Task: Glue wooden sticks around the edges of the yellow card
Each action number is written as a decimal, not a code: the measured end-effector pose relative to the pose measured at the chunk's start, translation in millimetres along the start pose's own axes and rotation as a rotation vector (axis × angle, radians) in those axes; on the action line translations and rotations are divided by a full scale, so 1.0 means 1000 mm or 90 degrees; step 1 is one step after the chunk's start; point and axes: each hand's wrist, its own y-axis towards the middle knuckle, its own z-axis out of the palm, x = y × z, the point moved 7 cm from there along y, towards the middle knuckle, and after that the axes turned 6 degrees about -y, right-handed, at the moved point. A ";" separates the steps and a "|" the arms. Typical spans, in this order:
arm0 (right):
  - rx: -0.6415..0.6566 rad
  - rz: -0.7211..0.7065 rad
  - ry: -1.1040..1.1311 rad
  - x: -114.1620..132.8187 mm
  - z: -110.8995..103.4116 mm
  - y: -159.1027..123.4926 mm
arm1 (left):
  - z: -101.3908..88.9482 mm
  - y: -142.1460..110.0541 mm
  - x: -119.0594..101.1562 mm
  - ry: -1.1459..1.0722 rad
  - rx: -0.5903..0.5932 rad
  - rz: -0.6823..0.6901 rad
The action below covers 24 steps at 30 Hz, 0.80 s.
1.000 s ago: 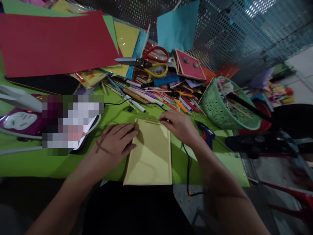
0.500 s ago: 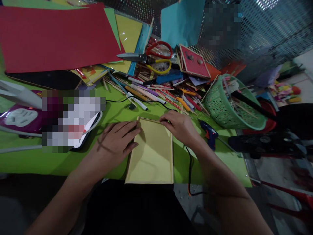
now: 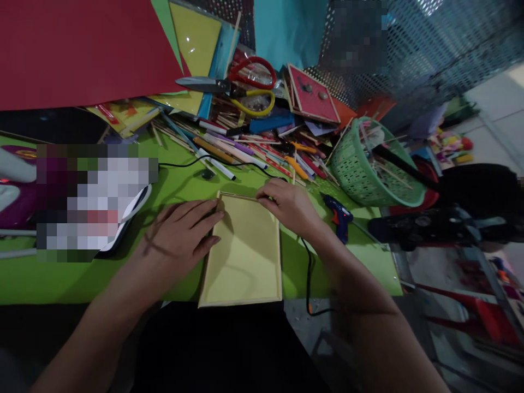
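Observation:
A pale yellow rectangular card (image 3: 245, 256) edged with thin wooden strips lies in front of me at the table's near edge. My left hand (image 3: 184, 232) rests along its upper left side, fingers stretched out and fingertips touching the border. At the far right corner my right hand (image 3: 289, 206) pinches the end of a thin wooden stick (image 3: 238, 196), which lies along the card's top edge. The fingertips partly hide that end. Just right of this hand lies a blue glue gun (image 3: 339, 215), its black cord (image 3: 309, 273) hanging over the table edge.
Red-and-yellow-handled scissors (image 3: 229, 86) lie on a heap of pens (image 3: 245, 155), sticks and papers at the back. A green basket (image 3: 356, 169) stands at the right. A large red sheet (image 3: 82, 54) fills the back left. A partly blurred-out phone-like object (image 3: 123, 229) lies left.
The stick has come down from just beyond the card onto its top edge, still in my right fingers. My left hand stays at the left side. The view has shifted slightly.

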 end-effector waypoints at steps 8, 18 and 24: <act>0.007 0.010 -0.002 0.000 0.002 0.000 | 0.001 0.000 0.000 0.002 0.003 0.002; 0.017 0.016 -0.002 -0.001 0.001 0.000 | 0.003 -0.002 0.006 -0.034 -0.008 -0.013; -0.017 0.014 0.016 -0.005 -0.009 0.000 | 0.000 0.001 0.005 -0.014 -0.013 0.012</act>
